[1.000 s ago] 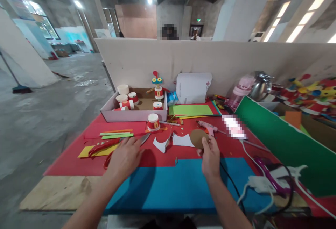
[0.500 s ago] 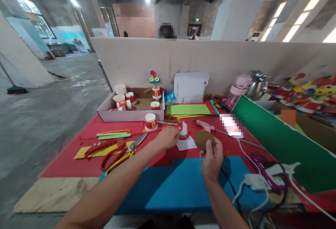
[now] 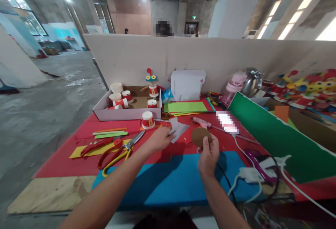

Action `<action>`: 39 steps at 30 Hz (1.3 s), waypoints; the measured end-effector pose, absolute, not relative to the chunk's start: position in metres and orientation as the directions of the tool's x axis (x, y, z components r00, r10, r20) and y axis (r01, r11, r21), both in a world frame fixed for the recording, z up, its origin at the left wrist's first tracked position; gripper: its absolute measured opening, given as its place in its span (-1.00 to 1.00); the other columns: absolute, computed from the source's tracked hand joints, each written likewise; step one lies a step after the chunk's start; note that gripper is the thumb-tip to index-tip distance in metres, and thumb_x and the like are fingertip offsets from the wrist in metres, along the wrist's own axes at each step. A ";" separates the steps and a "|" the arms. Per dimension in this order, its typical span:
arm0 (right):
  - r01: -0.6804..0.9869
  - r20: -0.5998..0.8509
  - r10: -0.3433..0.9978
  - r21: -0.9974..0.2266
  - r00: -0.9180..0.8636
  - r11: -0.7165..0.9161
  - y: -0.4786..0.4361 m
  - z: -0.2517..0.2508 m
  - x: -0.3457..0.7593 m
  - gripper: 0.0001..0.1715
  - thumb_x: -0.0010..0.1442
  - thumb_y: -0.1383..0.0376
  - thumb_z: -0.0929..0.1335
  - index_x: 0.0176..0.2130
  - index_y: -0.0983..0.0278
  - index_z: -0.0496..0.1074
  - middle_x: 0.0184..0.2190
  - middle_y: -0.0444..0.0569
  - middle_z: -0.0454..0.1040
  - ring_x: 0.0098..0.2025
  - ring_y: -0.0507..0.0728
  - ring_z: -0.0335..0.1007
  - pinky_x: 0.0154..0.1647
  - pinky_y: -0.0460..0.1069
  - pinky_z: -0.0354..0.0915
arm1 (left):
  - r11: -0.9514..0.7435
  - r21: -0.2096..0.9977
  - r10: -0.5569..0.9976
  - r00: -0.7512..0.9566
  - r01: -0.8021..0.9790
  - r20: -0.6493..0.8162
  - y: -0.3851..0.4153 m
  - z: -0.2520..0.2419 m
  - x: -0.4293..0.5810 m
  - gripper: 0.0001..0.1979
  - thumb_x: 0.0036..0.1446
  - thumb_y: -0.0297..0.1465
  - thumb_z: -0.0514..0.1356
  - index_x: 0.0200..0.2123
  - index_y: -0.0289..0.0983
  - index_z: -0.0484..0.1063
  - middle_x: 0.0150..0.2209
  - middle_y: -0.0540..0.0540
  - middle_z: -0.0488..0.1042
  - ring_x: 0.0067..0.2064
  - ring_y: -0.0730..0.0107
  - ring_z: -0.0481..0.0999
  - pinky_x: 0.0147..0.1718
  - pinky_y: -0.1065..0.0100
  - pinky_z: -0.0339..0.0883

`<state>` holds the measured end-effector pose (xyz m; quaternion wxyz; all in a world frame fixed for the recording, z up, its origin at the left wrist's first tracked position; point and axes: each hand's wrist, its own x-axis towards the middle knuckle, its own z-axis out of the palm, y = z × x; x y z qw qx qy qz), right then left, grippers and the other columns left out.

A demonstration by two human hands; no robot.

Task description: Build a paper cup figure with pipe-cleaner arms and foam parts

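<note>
A round brown cardboard disc (image 3: 201, 137) is gripped between the thumb and fingers of my right hand (image 3: 210, 152), above the front of the table. Further left, my left hand (image 3: 160, 138) has its fingers closed at the edge of some white paper (image 3: 180, 132); the fingertips are partly hidden. Just behind that hand stands an upside-down red and white paper cup (image 3: 148, 120). A pink glue gun (image 3: 201, 122) lies beyond the disc. Scissors (image 3: 128, 145) with red and yellow handles rest beside my left forearm.
A shallow box (image 3: 126, 113) holds several paper cups and a cup figure (image 3: 153, 90). Coloured paper (image 3: 186, 107) lies at the back. A green board (image 3: 278, 138) and a white power strip (image 3: 252, 175) with cables are at right. A pale partition (image 3: 147, 52) closes the far side.
My left hand has drawn back slightly toward me and left, and the white paper has shifted with it. My right hand still holds the disc. The whole view has shifted a little.
</note>
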<state>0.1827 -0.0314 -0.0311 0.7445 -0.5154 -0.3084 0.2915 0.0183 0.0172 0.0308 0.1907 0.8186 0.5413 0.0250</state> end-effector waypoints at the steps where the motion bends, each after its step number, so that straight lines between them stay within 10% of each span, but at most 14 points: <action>1: -0.125 0.153 0.759 -0.948 0.633 0.294 -0.031 -0.030 0.182 -0.58 0.05 0.00 0.39 -0.24 0.24 0.32 -0.52 -0.24 0.32 -0.65 -0.09 0.11 -0.67 -0.14 0.11 | -0.312 0.385 0.909 0.391 0.869 -0.144 0.004 0.038 0.008 -0.70 0.28 -0.27 -0.01 -0.29 -0.32 0.42 -0.25 -0.19 0.54 -0.24 0.25 0.54 -0.32 0.38 0.29; 6: -0.154 0.118 0.806 -0.956 0.580 0.251 -0.031 -0.028 0.178 -0.63 0.06 0.02 0.38 -0.26 0.22 0.31 -0.54 -0.26 0.29 -0.67 -0.09 0.11 -0.68 -0.14 0.10 | -0.382 0.513 0.705 0.601 0.769 -0.376 -0.085 0.063 -0.029 -0.69 0.25 -0.22 0.01 -0.39 -0.25 0.43 -0.41 -0.08 0.54 -0.40 0.35 0.52 -0.43 0.42 0.28; 15: -0.163 0.070 0.842 -0.969 0.534 0.185 -0.033 -0.028 0.182 -0.61 0.03 0.03 0.39 -0.23 0.21 0.33 -0.52 -0.25 0.34 -0.67 -0.09 0.14 -0.69 -0.13 0.12 | -0.493 0.220 0.521 0.488 0.842 -0.700 -0.140 0.009 0.011 -0.62 0.22 -0.46 -0.04 0.05 -0.34 0.38 -0.11 -0.42 0.53 -0.09 -0.10 0.55 -0.23 0.04 0.43; 21: -0.211 0.016 0.862 -0.967 0.506 0.142 -0.029 -0.037 0.180 -0.63 -0.03 0.06 0.41 -0.26 0.21 0.37 -0.52 -0.25 0.36 -0.68 -0.09 0.14 -0.72 -0.15 0.12 | -0.537 0.370 0.655 0.651 0.758 -0.383 -0.112 0.051 -0.007 -0.78 0.25 -0.31 0.02 -0.24 -0.23 0.44 -0.20 -0.17 0.54 -0.20 0.13 0.55 -0.27 0.26 0.36; 26: -0.268 -0.017 0.931 -0.959 0.365 0.088 -0.007 -0.024 0.165 -0.60 -0.06 0.08 0.43 -0.25 0.22 0.37 -0.57 -0.26 0.38 -0.66 -0.04 0.27 -0.67 -0.13 0.25 | -0.438 0.351 0.888 0.458 0.828 0.027 -0.032 0.062 -0.021 -0.69 0.30 -0.31 -0.08 -0.31 -0.23 0.43 -0.34 -0.10 0.52 -0.28 0.29 0.51 -0.32 0.37 0.26; 39: -0.005 0.288 0.789 -0.938 0.543 0.347 0.023 -0.030 0.177 -0.63 0.11 0.05 0.35 -0.19 0.24 0.29 -0.50 -0.20 0.43 -0.60 0.01 0.41 -0.52 -0.05 0.37 | -0.543 0.328 0.811 0.584 0.773 -0.034 0.058 -0.026 0.054 -0.51 0.13 -0.63 -0.05 0.14 -0.37 0.29 0.21 -0.33 0.28 0.20 0.21 0.33 0.14 0.27 0.23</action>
